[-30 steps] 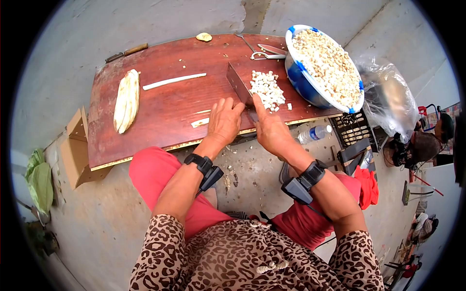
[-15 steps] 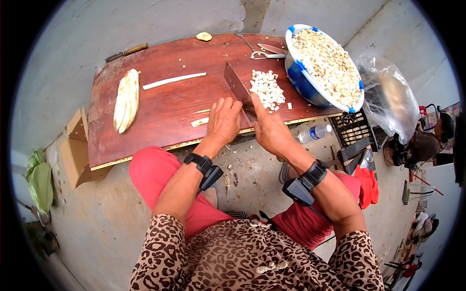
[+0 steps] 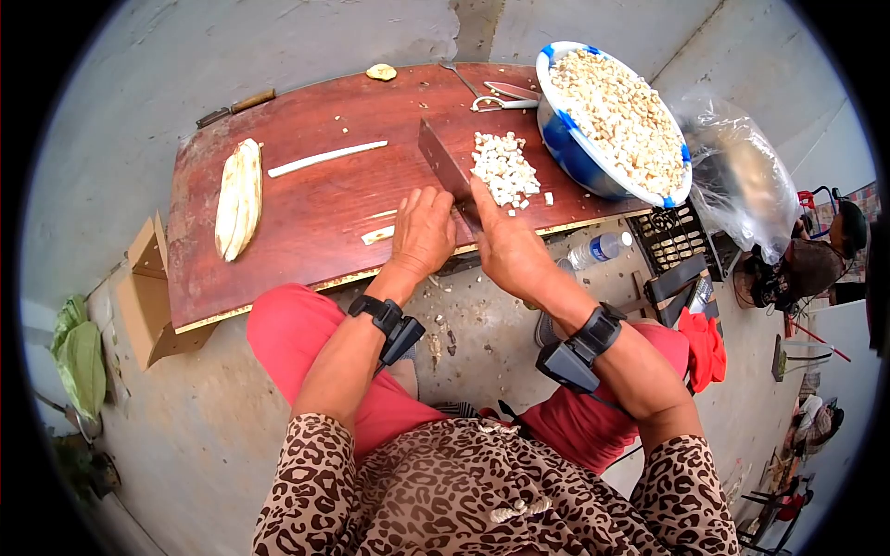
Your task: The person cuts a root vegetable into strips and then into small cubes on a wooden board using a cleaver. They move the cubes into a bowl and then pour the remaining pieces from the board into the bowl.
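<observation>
My right hand (image 3: pixel 510 246) is closed on a wide-bladed cleaver (image 3: pixel 445 165), whose blade stands on edge on the red-brown board (image 3: pixel 306 208). Just left of the blade, my left hand (image 3: pixel 424 230) rests on the board with its fingers bent; what lies under them is hidden. Small white cubes (image 3: pixel 503 170) are heaped right of the cleaver. A long pale strip (image 3: pixel 327 158) and a short piece (image 3: pixel 377 235) lie to the left. Near the board's left end is a bundle of peeled pale pieces (image 3: pixel 239 200).
A blue and white basin (image 3: pixel 567 139) full of cubes stands at the right, beside a peeler (image 3: pixel 503 105) and a clear plastic bag (image 3: pixel 742 176). A knife (image 3: pixel 236 107) lies at the back left edge. Below are a bottle (image 3: pixel 600 250), black crate (image 3: pixel 675 243) and cardboard box (image 3: pixel 153 295).
The view has shifted slightly, so the board and the things on it appear a little further left. Both hands keep nearly the same pose around the cleaver.
</observation>
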The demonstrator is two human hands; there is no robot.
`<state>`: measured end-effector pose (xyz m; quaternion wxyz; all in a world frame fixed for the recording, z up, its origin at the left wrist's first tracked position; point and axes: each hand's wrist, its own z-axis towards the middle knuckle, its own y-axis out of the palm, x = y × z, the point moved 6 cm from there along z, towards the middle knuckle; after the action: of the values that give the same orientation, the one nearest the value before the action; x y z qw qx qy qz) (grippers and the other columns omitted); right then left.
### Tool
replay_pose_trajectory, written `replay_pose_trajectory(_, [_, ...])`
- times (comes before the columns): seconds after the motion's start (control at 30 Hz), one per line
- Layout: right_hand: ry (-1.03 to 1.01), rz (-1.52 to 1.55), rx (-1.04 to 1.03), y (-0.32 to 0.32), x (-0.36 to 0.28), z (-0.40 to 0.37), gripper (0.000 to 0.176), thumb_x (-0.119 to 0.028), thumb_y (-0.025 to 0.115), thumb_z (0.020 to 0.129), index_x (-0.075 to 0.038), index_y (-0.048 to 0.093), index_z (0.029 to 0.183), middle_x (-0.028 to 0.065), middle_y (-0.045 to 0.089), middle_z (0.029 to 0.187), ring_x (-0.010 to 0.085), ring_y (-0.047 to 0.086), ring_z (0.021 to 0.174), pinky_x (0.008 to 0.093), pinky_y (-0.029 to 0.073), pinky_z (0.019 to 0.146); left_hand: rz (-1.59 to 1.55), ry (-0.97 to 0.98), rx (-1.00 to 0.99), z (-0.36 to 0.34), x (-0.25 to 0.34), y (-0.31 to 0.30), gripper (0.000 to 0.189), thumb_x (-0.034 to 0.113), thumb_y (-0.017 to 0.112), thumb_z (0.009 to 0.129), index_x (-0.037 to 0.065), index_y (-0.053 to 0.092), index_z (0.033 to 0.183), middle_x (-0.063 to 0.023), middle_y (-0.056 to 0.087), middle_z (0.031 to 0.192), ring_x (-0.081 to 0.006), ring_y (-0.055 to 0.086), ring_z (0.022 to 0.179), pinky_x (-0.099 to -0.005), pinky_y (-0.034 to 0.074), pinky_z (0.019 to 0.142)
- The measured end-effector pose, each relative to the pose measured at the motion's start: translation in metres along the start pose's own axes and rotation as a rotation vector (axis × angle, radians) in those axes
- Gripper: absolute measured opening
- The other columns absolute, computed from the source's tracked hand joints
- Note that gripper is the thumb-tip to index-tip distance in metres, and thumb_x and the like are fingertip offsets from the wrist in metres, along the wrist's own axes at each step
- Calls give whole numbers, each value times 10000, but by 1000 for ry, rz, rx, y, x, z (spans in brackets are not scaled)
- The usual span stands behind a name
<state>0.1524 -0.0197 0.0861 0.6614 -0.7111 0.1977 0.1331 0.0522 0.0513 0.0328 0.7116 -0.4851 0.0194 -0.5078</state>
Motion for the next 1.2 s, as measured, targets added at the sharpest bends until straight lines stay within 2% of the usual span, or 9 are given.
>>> replay_pose_trajectory(0.03, [76, -11, -81, 3, -1, -1, 711, -38, 533, 868, -18, 204, 1497, 334, 622, 997, 479, 622, 868, 531, 486, 760, 10, 11, 6, 0, 0, 0, 171, 17, 623, 732, 35, 568, 893, -143, 535, 876, -339, 528, 899, -442, 430, 786])
replay_pose_trajectory(0.13, [2, -36, 40, 9, 2, 1, 702, -54, 530, 876, -23, 205, 1497, 333, 622, 1004, 474, 626, 878, 525, 492, 770, 31, 17, -2, 0, 2, -1, 164, 20, 629, 729, 44, 568, 879, -133, 534, 870, -329, 528, 898, -435, 429, 777])
replay_pose_trajectory(0.43, [-52, 1, 103, 0, 3, 2, 729, -51, 531, 848, -3, 204, 1498, 279, 652, 989, 421, 651, 894, 488, 516, 769, -24, -4, 20, -3, -1, 1, 192, -2, 609, 741, 21, 540, 919, -169, 511, 914, -371, 518, 897, -461, 431, 782])
replay_pose_trajectory(0.53, [4, 24, -13, 1, -5, -1, 721, -50, 531, 867, -27, 189, 1501, 320, 636, 966, 478, 625, 831, 538, 495, 733, -45, 2, 33, -2, -1, -1, 187, -7, 600, 746, 15, 531, 918, -178, 508, 909, -386, 514, 890, -474, 430, 776])
replay_pose_trajectory(0.63, [-5, -50, 24, 8, -6, -1, 728, -51, 532, 863, -27, 183, 1502, 306, 645, 934, 469, 632, 815, 539, 498, 718, -21, 2, 9, -3, -2, 1, 180, 1, 600, 750, 17, 549, 921, -173, 512, 908, -379, 517, 892, -472, 426, 774])
replay_pose_trajectory(0.73, [40, -67, -46, 10, 0, 3, 816, -28, 550, 818, -21, 134, 1521, 256, 662, 1018, 400, 656, 926, 468, 524, 788, 24, -3, -12, -4, 2, -3, 183, 11, 602, 756, 25, 582, 937, -159, 520, 899, -363, 522, 898, -463, 418, 776])
replay_pose_trajectory(0.93, [-9, 9, 54, 1, 9, 1, 792, -25, 544, 817, -26, 167, 1514, 263, 662, 1007, 408, 656, 919, 473, 525, 783, 59, -44, -50, -4, -2, -4, 192, 27, 610, 764, 49, 617, 955, -131, 563, 898, -341, 541, 910, -450, 411, 784])
replay_pose_trajectory(1.13, [50, -52, -94, 3, -4, -1, 791, -17, 546, 810, -25, 180, 1511, 269, 662, 987, 412, 654, 919, 482, 524, 781, 29, -57, -62, -3, -4, -1, 194, 23, 614, 762, 48, 617, 955, -130, 590, 924, -340, 555, 923, -449, 415, 794])
replay_pose_trajectory(1.2, [38, -47, -74, 7, -2, 0, 792, -17, 546, 807, -24, 183, 1511, 268, 665, 979, 412, 655, 916, 483, 524, 780, 26, -57, -69, -4, -3, -1, 195, 17, 615, 760, 46, 616, 953, -131, 592, 925, -341, 556, 924, -448, 417, 797])
